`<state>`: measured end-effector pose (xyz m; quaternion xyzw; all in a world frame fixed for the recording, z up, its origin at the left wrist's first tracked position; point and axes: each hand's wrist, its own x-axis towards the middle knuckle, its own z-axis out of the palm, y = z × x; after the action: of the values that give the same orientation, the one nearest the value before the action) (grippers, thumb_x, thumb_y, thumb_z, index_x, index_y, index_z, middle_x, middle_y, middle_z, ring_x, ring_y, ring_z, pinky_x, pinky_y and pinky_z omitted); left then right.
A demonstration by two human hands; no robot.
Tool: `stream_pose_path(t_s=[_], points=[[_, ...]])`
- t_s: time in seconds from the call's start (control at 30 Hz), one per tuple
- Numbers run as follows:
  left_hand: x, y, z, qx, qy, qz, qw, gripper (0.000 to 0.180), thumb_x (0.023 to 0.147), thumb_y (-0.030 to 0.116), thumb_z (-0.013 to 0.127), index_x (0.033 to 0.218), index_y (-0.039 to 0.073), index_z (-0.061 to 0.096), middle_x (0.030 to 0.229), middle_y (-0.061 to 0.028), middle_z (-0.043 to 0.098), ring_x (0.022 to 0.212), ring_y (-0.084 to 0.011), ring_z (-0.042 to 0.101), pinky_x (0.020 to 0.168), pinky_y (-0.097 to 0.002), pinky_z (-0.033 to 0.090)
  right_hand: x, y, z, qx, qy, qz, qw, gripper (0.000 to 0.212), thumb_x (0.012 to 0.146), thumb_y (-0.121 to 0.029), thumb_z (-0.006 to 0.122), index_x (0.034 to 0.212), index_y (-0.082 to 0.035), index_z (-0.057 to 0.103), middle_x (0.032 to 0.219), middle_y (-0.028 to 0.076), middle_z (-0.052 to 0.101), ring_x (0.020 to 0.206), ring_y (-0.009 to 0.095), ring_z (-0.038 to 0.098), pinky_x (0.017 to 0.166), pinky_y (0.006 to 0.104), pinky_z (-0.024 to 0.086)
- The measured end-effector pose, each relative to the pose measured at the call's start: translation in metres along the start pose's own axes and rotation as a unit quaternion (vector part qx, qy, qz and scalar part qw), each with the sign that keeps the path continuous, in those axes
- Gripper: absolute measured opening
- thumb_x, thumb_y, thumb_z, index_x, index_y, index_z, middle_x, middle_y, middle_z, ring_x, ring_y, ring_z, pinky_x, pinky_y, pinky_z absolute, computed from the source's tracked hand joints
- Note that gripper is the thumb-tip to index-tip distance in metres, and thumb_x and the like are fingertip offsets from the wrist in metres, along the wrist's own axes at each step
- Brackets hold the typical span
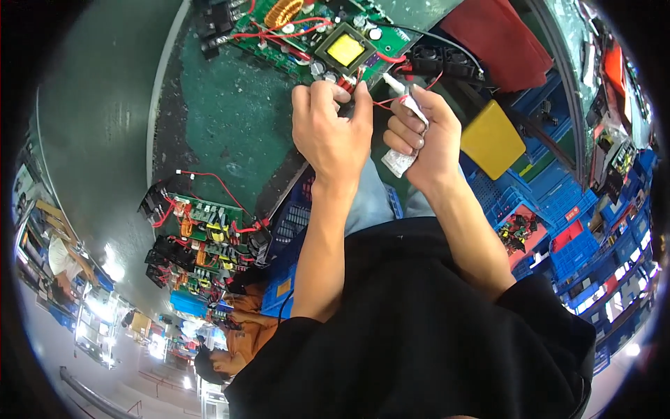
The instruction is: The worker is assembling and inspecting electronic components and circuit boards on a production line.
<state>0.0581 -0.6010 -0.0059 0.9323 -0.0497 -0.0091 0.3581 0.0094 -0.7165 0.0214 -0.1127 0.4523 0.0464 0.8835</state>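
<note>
A green circuit board (380, 43) lies at the far edge of the green bench, carrying a yellow-topped transformer (346, 50), a copper coil (283, 12) and several red wires. My left hand (331, 133) is at the board's near edge, with its fingers bent and thumb and forefinger close together by small parts and red wires. Whatever sits between those fingertips is hidden. In my right hand (434, 143) is a crumpled white squeeze tube (399, 163), gripped in a fist with the thumb on top. Its pale nozzle points up and left toward the board's near edge.
Black fans (447, 63) with wires sit right of the board, beside a dark red sheet (497, 43). A yellow panel (493, 140) and blue crates (569, 195) are farther right. More wired circuit boards (209, 234) stand at left. Beyond them is a person in orange (244, 335).
</note>
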Motion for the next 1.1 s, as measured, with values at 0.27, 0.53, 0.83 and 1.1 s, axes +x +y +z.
stream_pose_path(t_s=[0.27,0.53,0.83,1.1], points=[[0.003,0.007,-0.02,-0.028,-0.096,-0.013,0.995,0.028,0.085,0.028,0.068,0.08,0.003,0.059,0.08,-0.0122,0.057,0.075,-0.0317,0.057,0.067,-0.0436,0.046,-0.045,-0.104,-0.001,-0.228,0.006,-0.258,0.939,0.018,0.091,-0.024,0.052,0.094,-0.006,0.055,0.08,0.004,0.054,0.069,0.016,0.052,0.063,0.0295,0.043],[-0.01,-0.055,-0.017,-0.106,-0.053,-0.207,0.971,0.042,0.087,0.04,0.063,0.088,-0.002,0.063,0.089,-0.0196,0.066,0.086,-0.0351,0.063,0.081,-0.0426,0.048,0.022,-0.324,0.01,-0.798,0.1,-0.55,0.227,0.027,0.091,-0.022,0.054,0.1,0.001,0.064,0.091,0.023,0.062,0.084,0.038,0.062,0.074,0.0472,0.05],[-0.027,-0.038,-0.011,-0.179,-0.011,-0.295,0.938,0.038,0.091,0.032,0.06,0.091,-0.006,0.064,0.078,-0.017,0.068,0.07,-0.0237,0.069,0.067,-0.0355,0.052,0.042,-0.345,-0.01,-0.761,0.22,-0.599,0.117,0.029,0.083,-0.03,0.067,0.099,-0.006,0.065,0.101,0.022,0.061,0.09,0.041,0.06,0.077,0.0478,0.049],[0.03,-0.013,-0.042,0.159,0.141,0.043,0.976,0.021,0.08,0.004,0.055,0.101,0.005,0.055,0.091,-0.0158,0.057,0.091,-0.0372,0.057,0.08,-0.0464,0.047,0.019,-0.175,0.01,-0.784,-0.076,-0.477,0.39,0.034,0.083,-0.024,0.069,0.106,0.0,0.061,0.102,0.019,0.059,0.101,0.036,0.056,0.089,0.0425,0.046]])
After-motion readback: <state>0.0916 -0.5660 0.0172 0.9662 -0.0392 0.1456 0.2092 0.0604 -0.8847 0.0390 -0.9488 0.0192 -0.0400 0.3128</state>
